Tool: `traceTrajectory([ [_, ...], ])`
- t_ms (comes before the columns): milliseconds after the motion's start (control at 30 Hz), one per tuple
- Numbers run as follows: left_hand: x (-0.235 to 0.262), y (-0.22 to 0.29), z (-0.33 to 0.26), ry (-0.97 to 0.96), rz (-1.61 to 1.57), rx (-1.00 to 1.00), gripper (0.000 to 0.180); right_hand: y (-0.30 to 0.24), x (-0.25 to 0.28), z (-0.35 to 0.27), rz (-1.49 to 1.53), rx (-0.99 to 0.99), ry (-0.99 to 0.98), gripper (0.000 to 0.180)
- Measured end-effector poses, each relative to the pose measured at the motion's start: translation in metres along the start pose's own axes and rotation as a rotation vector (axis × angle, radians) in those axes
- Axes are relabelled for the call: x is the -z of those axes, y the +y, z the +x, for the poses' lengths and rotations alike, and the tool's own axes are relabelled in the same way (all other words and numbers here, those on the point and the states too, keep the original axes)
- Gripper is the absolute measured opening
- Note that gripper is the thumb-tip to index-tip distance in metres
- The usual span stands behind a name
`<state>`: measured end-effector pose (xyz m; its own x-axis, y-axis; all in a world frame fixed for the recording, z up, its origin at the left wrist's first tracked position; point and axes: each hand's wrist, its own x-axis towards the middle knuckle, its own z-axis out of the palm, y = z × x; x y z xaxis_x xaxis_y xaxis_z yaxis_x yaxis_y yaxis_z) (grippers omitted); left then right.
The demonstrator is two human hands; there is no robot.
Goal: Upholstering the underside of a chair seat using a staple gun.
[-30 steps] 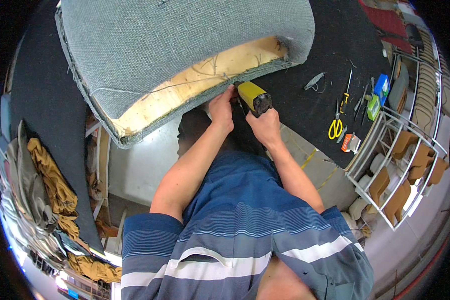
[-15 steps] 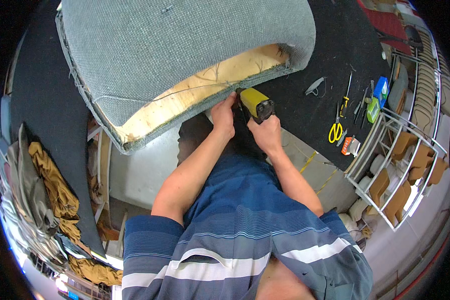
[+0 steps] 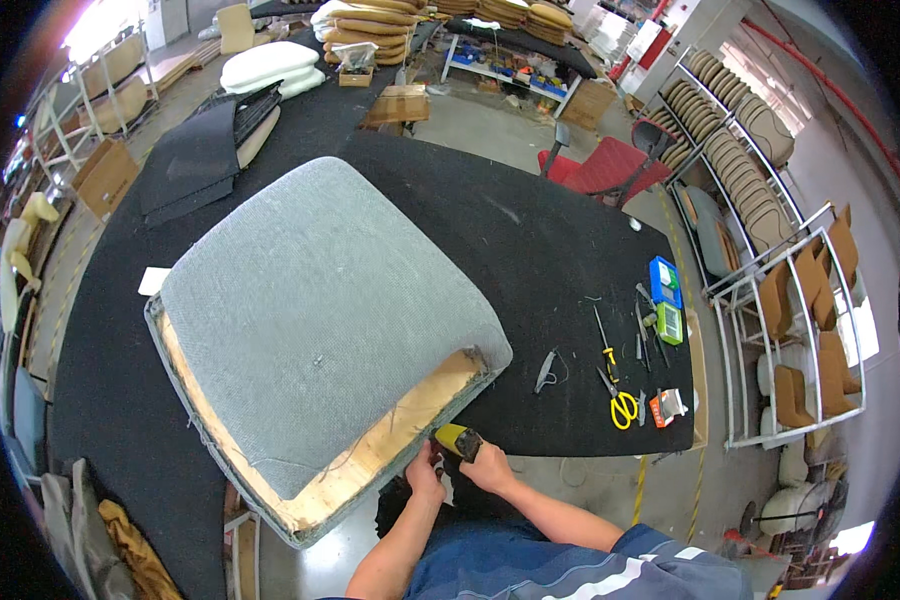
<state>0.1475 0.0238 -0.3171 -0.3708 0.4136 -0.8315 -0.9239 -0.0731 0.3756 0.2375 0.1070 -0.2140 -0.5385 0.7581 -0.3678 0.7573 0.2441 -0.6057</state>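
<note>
A large grey fabric seat cushion [image 3: 320, 290] lies on the black table, its wooden board [image 3: 375, 440] bare along the near side beneath the raised cover. At the near edge, my right hand [image 3: 490, 468] is wrapped around a yellow and black staple gun [image 3: 459, 441], whose nose points at the edge. Beside it my left hand [image 3: 426, 475] has its fingers closed at the cushion's fabric edge [image 3: 390, 476]. Part of those fingers is hidden. Loose threads hang across the bare wood.
Right of the cushion on the table [image 3: 570, 250] lie yellow-handled scissors [image 3: 623, 408], a screwdriver [image 3: 606, 345], several thin tools, a blue box [image 3: 665, 282], a green box [image 3: 669, 323] and an orange-white box [image 3: 667, 406]. A red chair [image 3: 610, 168] stands beyond; a white rack [image 3: 790, 350] stands right.
The view has tilted up, so the cushion and hands sit lower in the picture and more of the workshop shows. Both hands stay at the cushion's near edge with the staple gun.
</note>
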Motion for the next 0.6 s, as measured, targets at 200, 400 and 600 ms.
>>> traceTrajectory([
  [200,0.012,-0.010,0.025,-0.076,-0.159,-0.178,0.019,-0.003,0.002,0.013,0.041,0.004,0.008,0.051],
  [400,0.009,-0.007,0.024,0.170,-0.111,-0.071,0.021,0.003,0.005,0.020,0.061,0.078,-0.022,0.051],
  [600,0.035,-0.038,0.028,0.120,-0.185,-0.133,0.020,0.010,0.003,-0.002,0.075,0.031,-0.089,0.056],
])
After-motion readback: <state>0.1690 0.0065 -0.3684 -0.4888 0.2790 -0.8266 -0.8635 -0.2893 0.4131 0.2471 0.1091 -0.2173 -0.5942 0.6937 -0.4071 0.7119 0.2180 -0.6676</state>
